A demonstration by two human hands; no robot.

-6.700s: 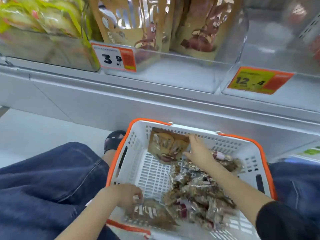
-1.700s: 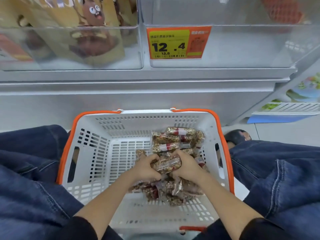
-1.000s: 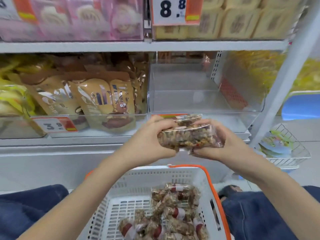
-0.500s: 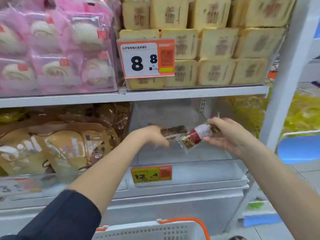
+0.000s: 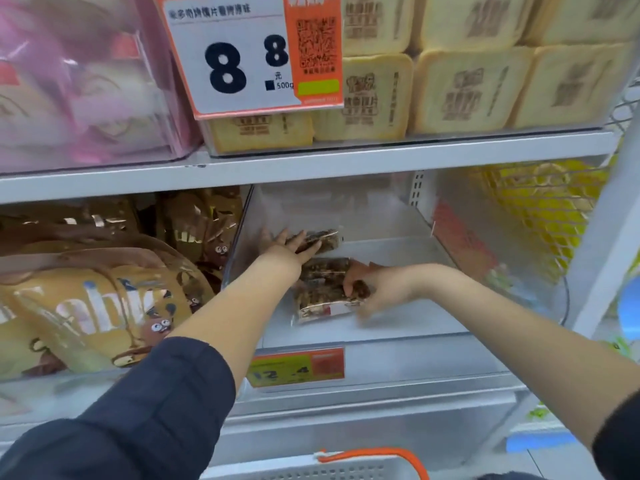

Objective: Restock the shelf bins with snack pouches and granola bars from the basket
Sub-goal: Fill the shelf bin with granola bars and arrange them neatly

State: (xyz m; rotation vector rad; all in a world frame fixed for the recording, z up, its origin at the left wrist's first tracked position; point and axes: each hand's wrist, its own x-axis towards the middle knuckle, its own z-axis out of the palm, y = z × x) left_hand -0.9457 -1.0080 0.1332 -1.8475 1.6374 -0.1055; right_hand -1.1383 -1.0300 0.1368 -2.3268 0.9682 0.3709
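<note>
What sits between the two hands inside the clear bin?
Head view: granola bars only. The left hand presses one bar at the back; the right hand rests on a stack of bars in the clear bin.

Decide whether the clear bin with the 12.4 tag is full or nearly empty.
Nearly empty: the clear bin holds only a few granola bars, its floor mostly bare.
</note>
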